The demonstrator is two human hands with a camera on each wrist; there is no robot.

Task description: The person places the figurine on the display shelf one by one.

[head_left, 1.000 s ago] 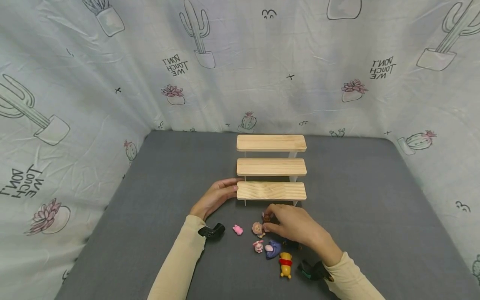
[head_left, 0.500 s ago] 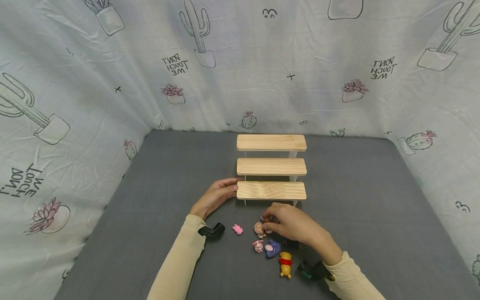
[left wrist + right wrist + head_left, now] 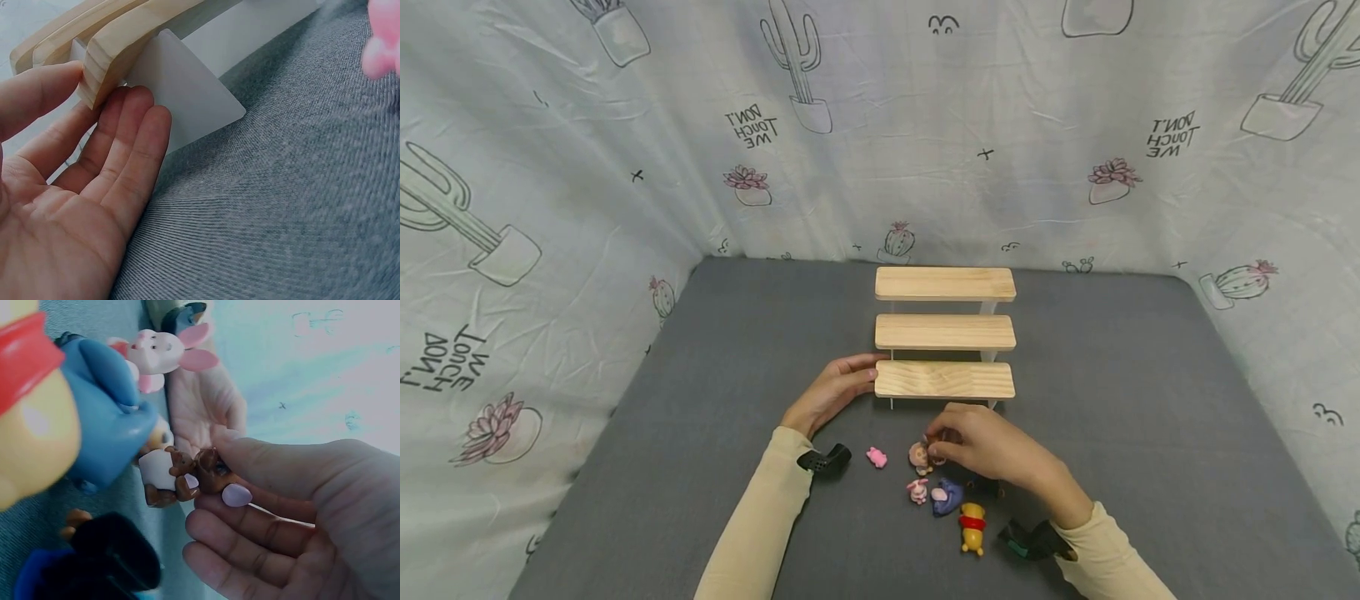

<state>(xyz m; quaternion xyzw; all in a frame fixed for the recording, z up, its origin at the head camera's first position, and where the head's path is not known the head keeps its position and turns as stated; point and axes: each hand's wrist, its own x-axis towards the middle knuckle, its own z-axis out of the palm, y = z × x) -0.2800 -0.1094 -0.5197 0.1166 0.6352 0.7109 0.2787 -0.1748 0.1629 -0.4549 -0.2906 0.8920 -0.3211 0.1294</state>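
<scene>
My left hand [image 3: 832, 393] holds the left end of the lowest board [image 3: 945, 380] of a three-tier wooden display stand. In the left wrist view its thumb meets the board's end and the other fingers reach under it, beside a clear side panel [image 3: 194, 94]. My right hand [image 3: 992, 442] pinches a small brown toy figurine [image 3: 159, 470] with a white body and lilac ears between thumb and forefinger, low in front of the stand. In the head view that hand mostly hides it. A peach-coloured figurine [image 3: 919, 459] is right at its fingertips.
Nearer the person lie a pink-eared figurine [image 3: 917, 492], a blue donkey figurine [image 3: 948, 497] and a yellow bear figurine [image 3: 972, 531] in red. A dark figurine [image 3: 985, 487] sits partly under the right wrist. Left of them lies a pink figurine [image 3: 877, 457]. Patterned cloth [image 3: 880, 125] hangs behind.
The brown figurine, partly visible upright at the fingertips earlier, is now tipped and mostly covered by my right hand. The peach-coloured figurine has shifted slightly. My left hand stays on the stand.
</scene>
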